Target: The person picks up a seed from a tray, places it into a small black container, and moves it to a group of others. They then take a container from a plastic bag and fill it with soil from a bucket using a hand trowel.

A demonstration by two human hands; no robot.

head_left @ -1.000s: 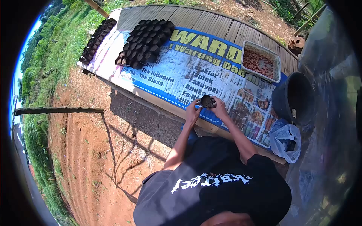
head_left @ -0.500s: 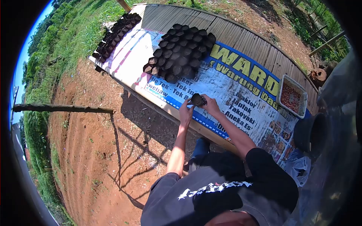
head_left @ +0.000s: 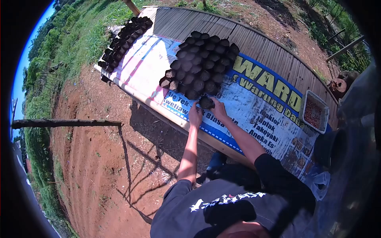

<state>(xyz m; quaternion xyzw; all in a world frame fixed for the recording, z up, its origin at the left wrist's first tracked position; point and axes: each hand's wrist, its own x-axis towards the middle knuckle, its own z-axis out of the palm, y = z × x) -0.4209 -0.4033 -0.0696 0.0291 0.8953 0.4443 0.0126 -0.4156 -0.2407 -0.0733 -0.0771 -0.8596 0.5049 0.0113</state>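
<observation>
Wooden slat table runs diagonally across the view, standing on red bare soil with grass along the far side. A printed vinyl banner, blue-edged with yellow lettering, covers most of the table top.

On the banner: a packed cluster of black soil-filled seedling bags, upright, touching one another, near the middle of the table. A second, narrower row of black bags lies along the far left end, well apart from the cluster. A white tray holding reddish-brown granules sits toward the right end. A dark bucket stands at the right table edge, with a clear plastic bag just below it.

Person in dark shirt, both arms extended to the near edge of the cluster.

Single black seedling bag: upright, at the near rim of the cluster, just beside its outer bags, over the banner. Whether its base touches the banner cannot be told.

Left hand: fingers closed against the left side of the bag. Right hand: fingers closed against its right side. Bag is clamped between the two hands.
</observation>
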